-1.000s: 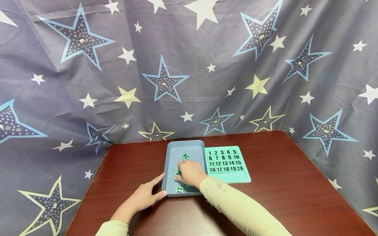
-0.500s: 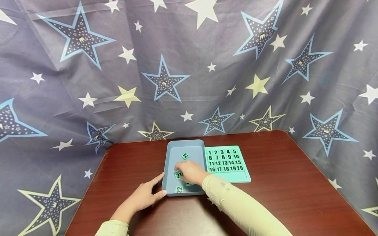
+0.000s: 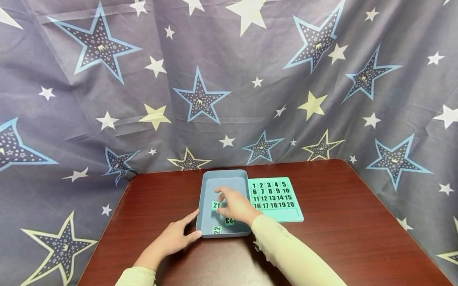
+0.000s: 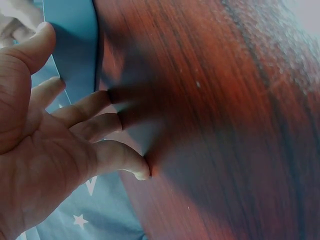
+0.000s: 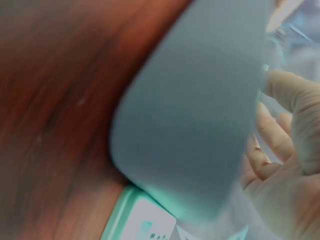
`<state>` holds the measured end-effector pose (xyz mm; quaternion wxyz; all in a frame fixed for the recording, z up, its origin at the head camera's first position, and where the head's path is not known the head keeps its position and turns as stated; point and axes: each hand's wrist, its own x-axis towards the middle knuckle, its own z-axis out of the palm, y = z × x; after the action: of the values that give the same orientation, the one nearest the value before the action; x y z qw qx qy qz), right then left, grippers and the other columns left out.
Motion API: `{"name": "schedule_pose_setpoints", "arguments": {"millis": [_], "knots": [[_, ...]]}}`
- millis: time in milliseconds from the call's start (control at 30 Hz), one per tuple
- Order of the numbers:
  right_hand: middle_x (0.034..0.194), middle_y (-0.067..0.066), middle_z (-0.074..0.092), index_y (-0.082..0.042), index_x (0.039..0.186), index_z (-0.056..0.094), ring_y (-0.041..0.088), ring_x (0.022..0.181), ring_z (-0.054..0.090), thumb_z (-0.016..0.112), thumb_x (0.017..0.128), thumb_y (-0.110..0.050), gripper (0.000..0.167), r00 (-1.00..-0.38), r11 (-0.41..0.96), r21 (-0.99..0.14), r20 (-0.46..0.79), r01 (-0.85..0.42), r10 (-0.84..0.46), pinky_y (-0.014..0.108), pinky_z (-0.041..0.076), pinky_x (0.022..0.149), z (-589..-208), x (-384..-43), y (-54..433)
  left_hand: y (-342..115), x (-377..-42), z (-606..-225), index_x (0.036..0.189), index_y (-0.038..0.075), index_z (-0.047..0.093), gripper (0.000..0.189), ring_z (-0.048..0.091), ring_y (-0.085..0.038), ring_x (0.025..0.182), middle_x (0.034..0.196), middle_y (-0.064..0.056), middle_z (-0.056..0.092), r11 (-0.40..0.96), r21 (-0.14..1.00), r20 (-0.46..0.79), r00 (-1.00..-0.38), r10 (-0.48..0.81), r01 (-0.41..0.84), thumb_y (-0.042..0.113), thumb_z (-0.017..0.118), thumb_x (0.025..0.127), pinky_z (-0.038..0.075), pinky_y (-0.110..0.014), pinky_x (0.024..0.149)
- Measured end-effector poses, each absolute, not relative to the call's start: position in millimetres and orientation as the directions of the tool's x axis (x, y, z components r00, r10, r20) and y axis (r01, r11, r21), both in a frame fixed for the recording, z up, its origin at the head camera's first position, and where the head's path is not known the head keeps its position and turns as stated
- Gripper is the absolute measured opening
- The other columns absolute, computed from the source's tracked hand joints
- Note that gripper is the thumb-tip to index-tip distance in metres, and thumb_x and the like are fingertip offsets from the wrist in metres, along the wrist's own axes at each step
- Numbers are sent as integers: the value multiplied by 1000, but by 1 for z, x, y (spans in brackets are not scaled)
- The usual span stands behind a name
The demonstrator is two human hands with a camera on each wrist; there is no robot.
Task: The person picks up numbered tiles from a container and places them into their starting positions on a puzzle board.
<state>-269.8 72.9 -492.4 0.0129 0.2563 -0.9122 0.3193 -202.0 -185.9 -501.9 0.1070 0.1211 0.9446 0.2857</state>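
Observation:
My left hand [image 3: 175, 237] rests at the near left corner of a blue-grey tray [image 3: 202, 198], thumb and index finger against its wall; in the left wrist view its other fingers reach down to the table. My right hand [image 3: 237, 204] hovers inside the tray with fingers spread, around a number tile 21 [image 3: 216, 205]; no tile is plainly pinched. Tile 23 [image 3: 229, 221] lies upside down under the wrist side of that hand. Tile 22 [image 3: 217, 230] lies sideways near the front wall. Tile 24 is hidden now. In the right wrist view the tray wall covers the fingertips.
A mint-green number board [image 3: 282, 215] sits against the tray's right side, with tiles 1 to 20 in rows and a bare strip at its near edge. Both are on a dark red wooden table [image 3: 340, 222]. A star-patterned curtain [image 3: 200, 51] hangs behind.
My right hand has moved slightly and spread its fingers. Tile 21 shows farther from the front wall, tile 23 has come into view, and tile 24 is now out of sight. The left hand stays put.

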Motion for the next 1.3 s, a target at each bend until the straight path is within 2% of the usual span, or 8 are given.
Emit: {"name": "schedule_pose_setpoints", "arguments": {"millis": [100, 200, 400, 533, 667, 1000, 1133, 1300], "knots": [[114, 3, 79, -12, 147, 58, 18, 88, 73, 87, 89, -17, 65, -909, 613, -678, 229, -405, -348, 38, 58, 91, -484, -265, 90, -186, -203, -501, 165, 23, 45, 78, 72, -29, 114, 149, -17, 65, 812, 554, -120, -948, 296, 184, 43, 79, 97, 51, -58, 110], [113, 2, 81, -13, 146, 59, 15, 77, 67, 88, 88, -16, 65, -934, 574, -737, 270, -357, -233, 36, 55, 87, -476, -259, 113, -187, -206, -500, 165, 23, 44, 79, 63, -39, 137, 154, -18, 61, 816, 542, -108, -946, 306, 202, 44, 79, 97, 49, -61, 113], [111, 4, 82, -9, 145, 57, 12, 62, 54, 89, 86, -13, 68, -923, 629, -685, 353, -367, -154, 32, 50, 70, -474, -251, 168, -189, -208, -497, 166, 24, 43, 79, 60, -43, 139, 155, -20, 60, 818, 538, -110, -945, 307, 204, 44, 78, 98, 48, -62, 114], [108, 6, 81, -4, 146, 56, 22, 82, 73, 90, 84, -9, 71, -910, 680, -620, 372, -391, -184, 43, 58, 83, -482, -244, 193, -190, -208, -496, 166, 24, 43, 77, 59, -45, 141, 156, -21, 59, 821, 537, -118, -946, 302, 195, 43, 77, 99, 47, -63, 115], [105, 5, 81, -2, 147, 55, 27, 101, 77, 90, 85, -8, 72, -912, 716, -571, 315, -402, -261, 49, 60, 92, -495, -239, 203, -190, -207, -496, 166, 24, 42, 77, 59, -44, 141, 156, -22, 59, 825, 532, -123, -946, 301, 193, 43, 76, 99, 47, -62, 115], [107, 6, 78, -2, 148, 54, 28, 98, 78, 88, 87, -7, 69, -907, 744, -520, 208, -420, -367, 47, 62, 88, -512, -237, 202, -187, -206, -500, 166, 26, 43, 78, 69, -28, 116, 151, -20, 63, 823, 540, -136, -946, 296, 179, 44, 77, 98, 50, -59, 112], [109, 4, 78, -4, 147, 54, 26, 97, 78, 89, 87, -8, 70, -903, 759, -492, 192, -426, -383, 45, 62, 87, -514, -238, 201, -187, -205, -500, 166, 26, 43, 78, 69, -26, 114, 152, -19, 62, 819, 547, -141, -944, 297, 176, 44, 77, 98, 50, -59, 111], [109, 5, 79, -6, 146, 55, 25, 95, 78, 89, 86, -8, 68, -895, 752, -487, 197, -443, -399, 43, 62, 86, -516, -238, 200, -187, -204, -502, 166, 26, 42, 78, 67, -34, 129, 154, -20, 60, 821, 544, -144, -945, 295, 173, 44, 77, 99, 49, -61, 113]]}}
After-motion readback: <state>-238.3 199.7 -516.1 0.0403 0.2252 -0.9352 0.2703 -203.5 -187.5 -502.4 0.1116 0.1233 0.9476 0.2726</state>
